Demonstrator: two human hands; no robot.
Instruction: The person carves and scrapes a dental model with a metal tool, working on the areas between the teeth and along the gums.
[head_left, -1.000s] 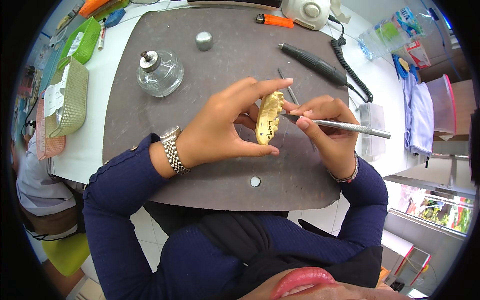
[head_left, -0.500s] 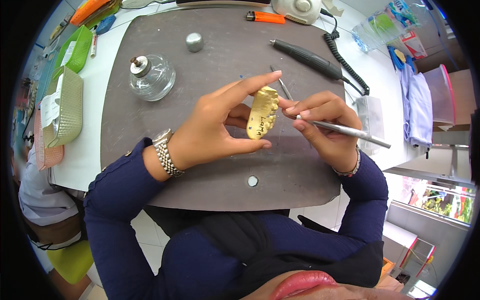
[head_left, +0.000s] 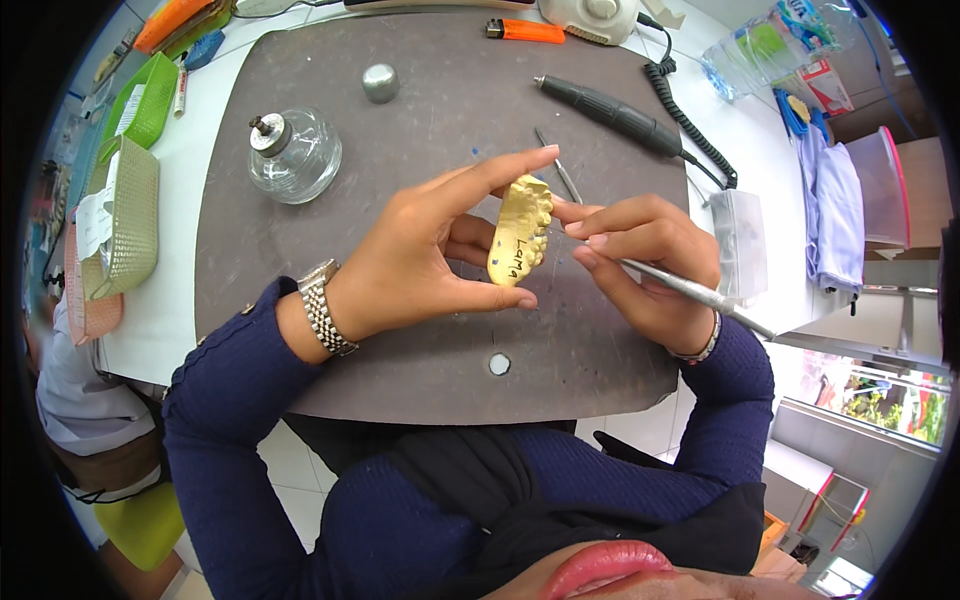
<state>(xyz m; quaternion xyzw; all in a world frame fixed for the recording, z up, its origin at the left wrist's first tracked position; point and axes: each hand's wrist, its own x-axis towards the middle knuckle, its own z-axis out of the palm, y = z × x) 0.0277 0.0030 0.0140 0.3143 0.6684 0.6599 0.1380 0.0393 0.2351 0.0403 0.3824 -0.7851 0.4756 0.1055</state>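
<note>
My left hand holds a yellow plaster dental cast, the thumb at its near end and the index finger along its far end. Tooth shapes line the cast's right side, and dark handwriting marks its pale face. In my right hand is a slim metal dental instrument, pinched like a pen with its handle slanting down to the right. Its working tip is hidden behind my fingers, which are close to the teeth; I cannot tell whether it touches them. Another thin metal instrument lies just beyond the cast.
A grey-brown mat covers the white table. On it are a glass spirit lamp, a silver cap, an orange lighter and a black corded handpiece. A clear box stands right; baskets line the left edge.
My right hand has turned slightly, so the instrument's handle slants more steeply toward me. The cast stays in my left hand, now a little lower. The whole view has shifted slightly.
</note>
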